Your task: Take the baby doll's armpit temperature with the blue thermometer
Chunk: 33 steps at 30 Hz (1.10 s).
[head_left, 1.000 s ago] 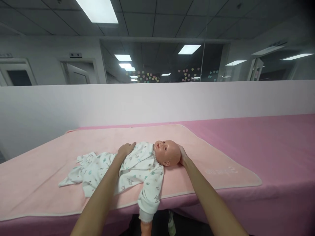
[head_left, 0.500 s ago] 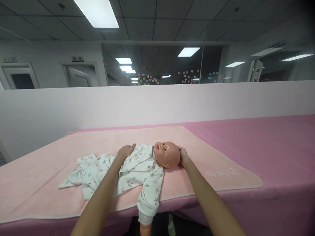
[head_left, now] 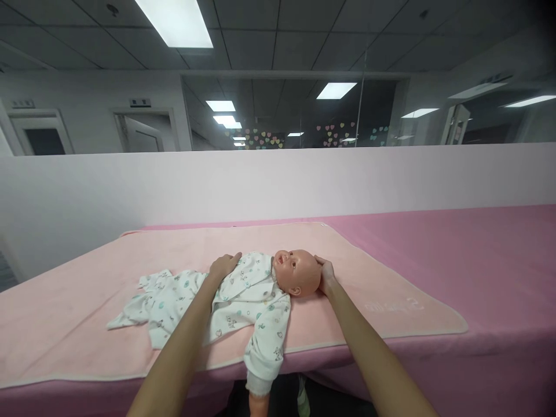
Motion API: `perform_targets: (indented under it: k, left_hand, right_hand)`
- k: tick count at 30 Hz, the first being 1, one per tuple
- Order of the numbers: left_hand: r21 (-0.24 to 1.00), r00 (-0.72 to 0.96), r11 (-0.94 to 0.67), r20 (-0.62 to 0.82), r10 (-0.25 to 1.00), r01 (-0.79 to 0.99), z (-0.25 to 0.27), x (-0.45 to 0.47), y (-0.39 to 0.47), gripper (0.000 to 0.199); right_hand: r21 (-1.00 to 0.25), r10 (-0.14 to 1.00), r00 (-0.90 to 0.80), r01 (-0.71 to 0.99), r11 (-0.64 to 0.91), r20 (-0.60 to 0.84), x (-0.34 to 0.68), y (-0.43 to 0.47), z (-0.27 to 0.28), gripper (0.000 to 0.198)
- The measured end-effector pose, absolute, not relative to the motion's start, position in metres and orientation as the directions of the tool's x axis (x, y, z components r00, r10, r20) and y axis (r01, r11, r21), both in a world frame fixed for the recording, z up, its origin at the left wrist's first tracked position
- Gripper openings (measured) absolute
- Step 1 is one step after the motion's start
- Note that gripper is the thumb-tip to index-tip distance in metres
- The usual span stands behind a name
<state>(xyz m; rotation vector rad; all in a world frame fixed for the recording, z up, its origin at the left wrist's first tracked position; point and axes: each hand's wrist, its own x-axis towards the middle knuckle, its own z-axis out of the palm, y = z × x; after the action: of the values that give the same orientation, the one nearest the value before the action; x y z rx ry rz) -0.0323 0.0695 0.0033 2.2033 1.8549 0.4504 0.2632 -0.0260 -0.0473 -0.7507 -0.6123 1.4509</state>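
A baby doll (head_left: 299, 272) lies on its back, its bald head to the right and face up. It wears a white printed romper (head_left: 249, 295) whose leg part spreads flat to the left. The doll's near sleeve (head_left: 267, 347) hangs over the table's front edge, with the doll's hand showing below the cuff. My left hand (head_left: 225, 266) holds the far side of the doll's body at the waist, thumb toward the chest, with its other fingers mostly hidden. Cupped around the crown of the head is my right hand (head_left: 325, 274), its fingers partly behind it.
Under the doll lies a peach mat (head_left: 347, 249) with a pale border. A pink cloth (head_left: 490, 260) covers the table and drapes down its front. Behind stands a low white wall (head_left: 278, 185), with windows above it.
The whole view has shifted very slightly. Both hands stay at the same places on the doll, and the doll lies as before.
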Motion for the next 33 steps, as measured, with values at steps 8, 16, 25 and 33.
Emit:
perform_targets:
  k: [8,16,25,33]
  left_hand:
    - [0.376,0.146,-0.170,0.091,0.985,0.911,0.002,-0.033,0.071,0.064]
    - [0.371,0.141,-0.165,0.091,0.986,0.914,0.004,-0.032,0.070,0.064]
    - [0.367,0.142,-0.168,0.097,0.985,0.915,0.004,-0.032,0.068,0.063]
    - [0.358,0.144,-0.167,0.090,0.985,0.919,0.005,-0.031,0.068,0.065]
  right_hand:
    - [-0.774,0.981,-0.189,-0.613,-0.160,-0.053,0.250,-0.040,-0.036,0.043]
    - [-0.781,0.996,-0.085,-0.620,-0.068,-0.019,0.252,-0.037,-0.037,0.044]
    - [-0.783,0.985,-0.165,-0.607,-0.134,-0.041,0.246,-0.042,-0.032,0.045]
    - [-0.747,0.999,0.024,-0.664,-0.006,-0.030,0.265,-0.023,-0.049,0.035]
